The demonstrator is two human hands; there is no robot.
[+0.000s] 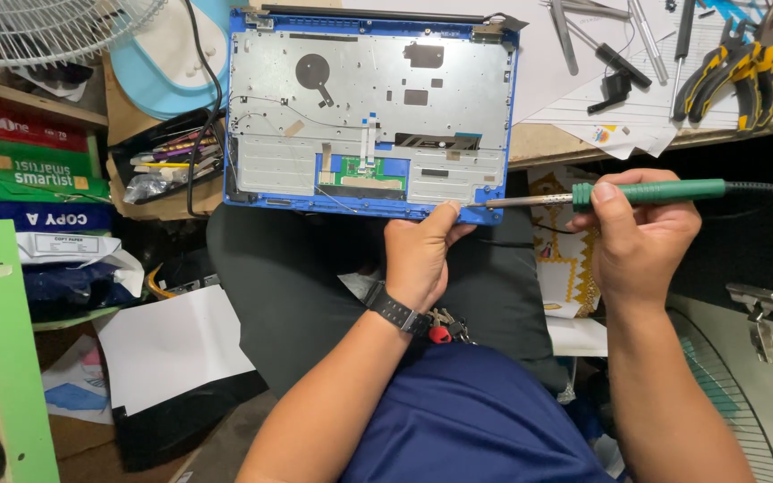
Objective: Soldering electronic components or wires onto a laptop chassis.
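An opened blue laptop shell [369,116] lies with its grey metal inside facing up, its near edge over my lap. My left hand [422,255], with a black watch on the wrist, grips that near edge close to the right corner, thumb on top. My right hand [637,237] holds a green-handled soldering iron [646,191] level, and its metal tip reaches the shell's near right corner beside my left thumb. A small green circuit board [364,172] sits in the shell's lower middle.
Pliers with yellow-black handles [731,67], screwdrivers and tweezers [619,54] lie on papers on the wooden bench at the right. A white fan [46,27] and stacked paper reams [29,170] are at the left. A black tray of pens [167,156] sits beside the shell.
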